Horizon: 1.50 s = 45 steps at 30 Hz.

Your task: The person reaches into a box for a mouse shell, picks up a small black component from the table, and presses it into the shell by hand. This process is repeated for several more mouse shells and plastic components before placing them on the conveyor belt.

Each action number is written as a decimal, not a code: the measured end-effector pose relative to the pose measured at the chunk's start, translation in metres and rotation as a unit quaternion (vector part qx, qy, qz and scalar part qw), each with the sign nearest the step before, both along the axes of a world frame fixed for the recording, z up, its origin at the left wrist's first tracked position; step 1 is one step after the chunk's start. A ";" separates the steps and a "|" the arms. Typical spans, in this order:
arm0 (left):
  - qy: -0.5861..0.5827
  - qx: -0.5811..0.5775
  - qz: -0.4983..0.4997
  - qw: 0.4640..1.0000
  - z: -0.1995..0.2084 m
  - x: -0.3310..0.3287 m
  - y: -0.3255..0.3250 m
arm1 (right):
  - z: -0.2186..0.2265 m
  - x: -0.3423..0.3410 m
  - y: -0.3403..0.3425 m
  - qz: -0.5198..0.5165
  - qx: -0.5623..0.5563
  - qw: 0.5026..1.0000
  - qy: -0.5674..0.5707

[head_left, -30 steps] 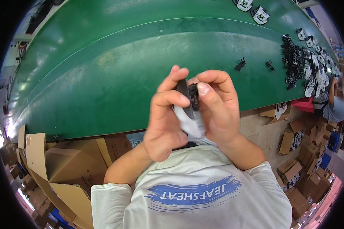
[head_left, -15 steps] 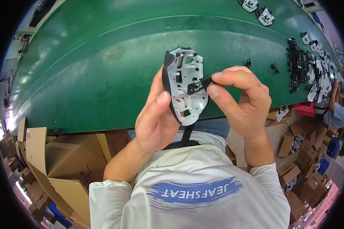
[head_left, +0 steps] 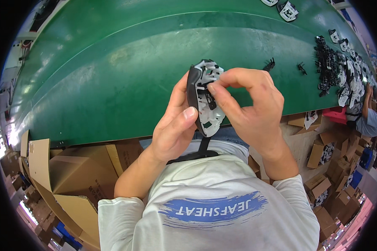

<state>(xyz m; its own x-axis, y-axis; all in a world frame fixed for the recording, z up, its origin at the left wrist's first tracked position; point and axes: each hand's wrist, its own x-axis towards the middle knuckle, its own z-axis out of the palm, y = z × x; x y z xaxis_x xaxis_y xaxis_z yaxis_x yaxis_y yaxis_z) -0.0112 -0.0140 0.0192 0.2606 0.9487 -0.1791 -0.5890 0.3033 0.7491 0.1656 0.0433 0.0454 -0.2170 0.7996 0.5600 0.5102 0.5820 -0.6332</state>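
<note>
My left hand (head_left: 174, 127) grips a curved plastic shell (head_left: 214, 120), like a computer mouse housing, by its black outer side. Its white ribbed inside is tilted toward the right. Thumb and forefinger of my right hand (head_left: 253, 104) are closed on a small black plastic part (head_left: 210, 100), which sits inside the hollow of the shell. The pinched end of that part is mostly hidden by the fingertips, so I cannot tell whether it is seated.
Black clip-like pieces (head_left: 269, 64) lie on the green table (head_left: 113, 92). At the right are a heap of black parts (head_left: 326, 62) and several white shells (head_left: 356, 79). An open carton (head_left: 81, 171) stands left of me; another person (head_left: 367, 119) works far right.
My right hand has moved left and brought the black part down into the shell. My left hand has turned the shell more onto its side.
</note>
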 end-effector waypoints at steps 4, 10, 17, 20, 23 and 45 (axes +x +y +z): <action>-0.090 -0.022 -0.018 0.996 -0.003 -0.004 -0.004 | -0.006 0.004 0.001 0.039 0.022 0.998 -0.037; -0.109 -0.035 -0.029 0.993 0.002 0.001 -0.006 | -0.008 0.016 0.000 0.073 -0.031 0.997 0.005; -0.012 0.022 -0.046 0.999 -0.004 0.000 -0.004 | 0.013 0.023 0.001 0.086 -0.037 0.991 -0.098; 0.005 0.050 -0.052 0.997 -0.001 0.004 -0.003 | 0.022 0.020 0.001 0.088 -0.038 0.987 -0.127; -0.004 0.049 -0.048 0.998 0.002 0.005 -0.002 | 0.021 0.020 0.000 0.089 -0.013 0.987 -0.130; -0.089 -0.003 -0.052 0.995 0.025 0.008 0.001 | -0.008 0.036 -0.013 0.178 -0.329 0.890 0.259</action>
